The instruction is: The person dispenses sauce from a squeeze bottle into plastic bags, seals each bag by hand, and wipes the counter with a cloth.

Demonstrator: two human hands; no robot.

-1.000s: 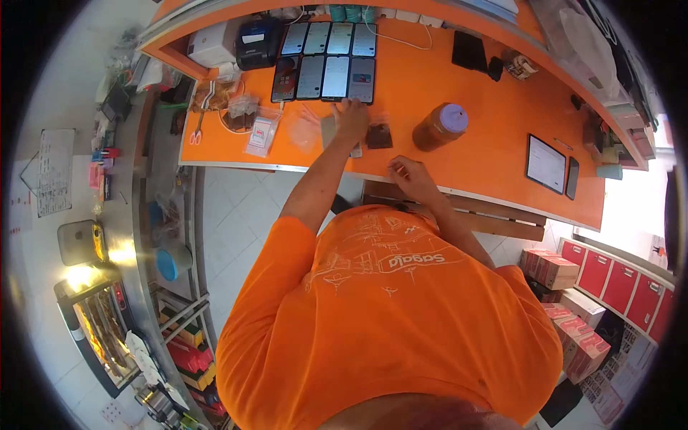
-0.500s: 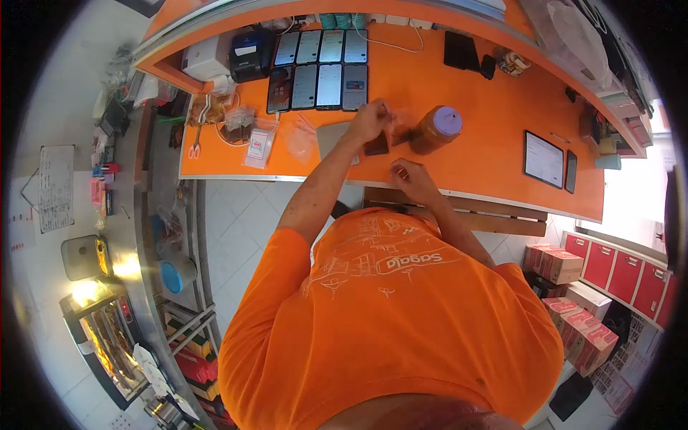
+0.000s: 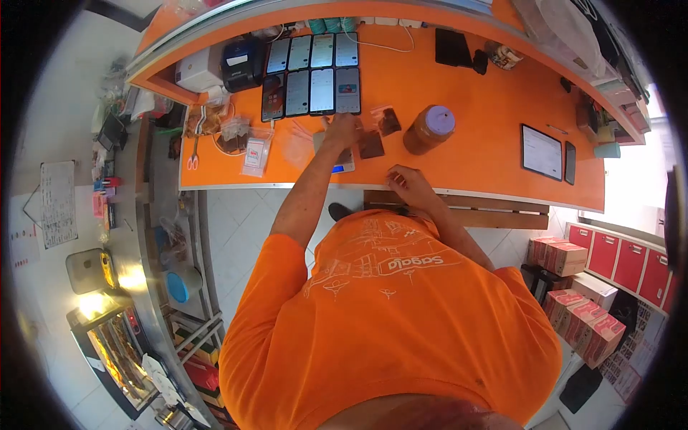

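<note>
Left grip, closure and contents hidden, is over a flat silver scale-like device; leaning could skew its reading. At three o'clock, a careless sweep could topple the brown, lilac-lidded bottle.

We cannot see the grey device whole behind the left hand, nor tell whether those fingers grip anything. The right hand hides its palm from us, and the phones' text is too small to read.
</note>
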